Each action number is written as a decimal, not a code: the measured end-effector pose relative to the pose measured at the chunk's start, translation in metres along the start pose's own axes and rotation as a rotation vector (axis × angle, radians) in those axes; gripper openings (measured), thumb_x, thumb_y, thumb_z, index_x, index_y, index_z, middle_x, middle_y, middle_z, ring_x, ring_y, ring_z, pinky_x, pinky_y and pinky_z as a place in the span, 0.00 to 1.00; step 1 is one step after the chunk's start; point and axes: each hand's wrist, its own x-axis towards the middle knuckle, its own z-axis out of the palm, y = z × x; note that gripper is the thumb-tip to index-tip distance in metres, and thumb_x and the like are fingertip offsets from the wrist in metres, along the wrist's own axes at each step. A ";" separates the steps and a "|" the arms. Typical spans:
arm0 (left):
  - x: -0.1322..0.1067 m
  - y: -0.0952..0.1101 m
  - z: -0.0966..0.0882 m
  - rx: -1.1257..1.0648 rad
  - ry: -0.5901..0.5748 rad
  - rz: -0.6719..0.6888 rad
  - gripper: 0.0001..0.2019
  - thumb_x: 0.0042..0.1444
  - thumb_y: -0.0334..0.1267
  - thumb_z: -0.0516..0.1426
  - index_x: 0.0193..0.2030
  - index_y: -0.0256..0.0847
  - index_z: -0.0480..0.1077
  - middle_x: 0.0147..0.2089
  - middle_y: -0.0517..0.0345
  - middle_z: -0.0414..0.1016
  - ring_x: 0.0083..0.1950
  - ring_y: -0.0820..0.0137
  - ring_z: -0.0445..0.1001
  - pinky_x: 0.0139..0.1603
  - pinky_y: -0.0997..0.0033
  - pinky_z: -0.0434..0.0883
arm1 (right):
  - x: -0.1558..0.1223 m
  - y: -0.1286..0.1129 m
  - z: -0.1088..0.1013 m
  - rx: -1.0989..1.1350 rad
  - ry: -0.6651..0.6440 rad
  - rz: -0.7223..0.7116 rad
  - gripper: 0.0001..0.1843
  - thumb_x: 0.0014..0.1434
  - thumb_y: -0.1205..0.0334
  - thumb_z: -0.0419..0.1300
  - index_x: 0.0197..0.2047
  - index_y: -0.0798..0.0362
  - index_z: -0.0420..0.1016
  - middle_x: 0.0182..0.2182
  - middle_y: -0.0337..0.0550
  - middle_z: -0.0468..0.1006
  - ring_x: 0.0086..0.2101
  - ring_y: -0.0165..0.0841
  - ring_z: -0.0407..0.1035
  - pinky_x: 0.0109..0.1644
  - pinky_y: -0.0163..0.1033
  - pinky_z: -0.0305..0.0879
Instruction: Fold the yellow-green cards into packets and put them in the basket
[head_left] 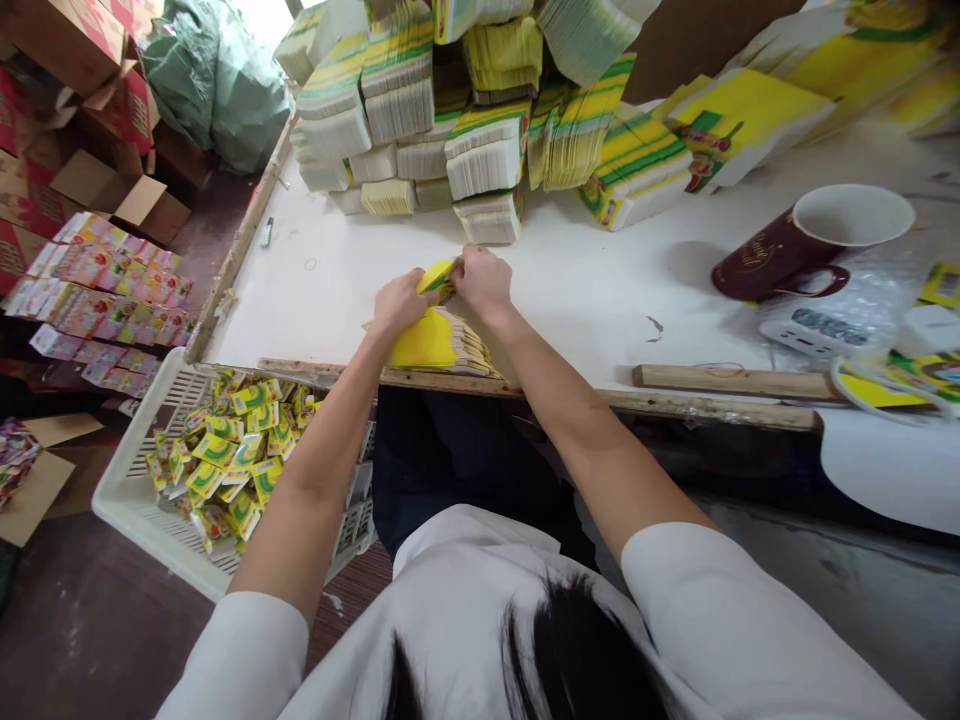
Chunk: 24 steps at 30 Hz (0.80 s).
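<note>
Head view: from my remote seat I count two hands, one folded yellow piece (436,276) held between them, and one fanned yellow stack (424,343) on its near side. The left hand (401,302) has its fingers closed on the piece's left end; the right hand (484,282) pinches the other end, fingers drawn together. The piece is over the white table (585,320), near the front edge; I cannot tell whether it touches the stack. Its long axis slants from left hand to right, the right end pointing farther from the body. I count one dark red mug (757,260), one wooden strip (735,381) and one white crate (142,430), whose small yellow packets (240,440) are too many to number.
</note>
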 end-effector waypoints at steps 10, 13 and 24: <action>0.003 0.000 0.000 0.003 -0.002 -0.030 0.16 0.60 0.48 0.55 0.51 0.45 0.70 0.51 0.48 0.79 0.53 0.55 0.75 0.47 0.64 0.67 | -0.011 0.009 0.000 0.320 0.000 0.146 0.11 0.59 0.56 0.59 0.33 0.54 0.76 0.33 0.48 0.81 0.37 0.40 0.73 0.45 0.43 0.66; 0.004 -0.001 0.000 -0.006 0.002 -0.028 0.16 0.59 0.49 0.55 0.49 0.45 0.70 0.50 0.49 0.80 0.52 0.56 0.75 0.46 0.64 0.67 | -0.017 0.008 0.000 0.417 -0.073 0.088 0.09 0.56 0.57 0.62 0.30 0.54 0.77 0.30 0.44 0.81 0.33 0.37 0.72 0.42 0.40 0.64; 0.003 -0.005 -0.001 -0.013 -0.014 0.033 0.16 0.57 0.49 0.58 0.49 0.45 0.71 0.49 0.53 0.80 0.50 0.59 0.75 0.45 0.67 0.66 | -0.013 0.001 0.008 0.264 -0.165 -0.015 0.08 0.55 0.66 0.56 0.31 0.55 0.77 0.38 0.48 0.75 0.35 0.37 0.68 0.42 0.41 0.65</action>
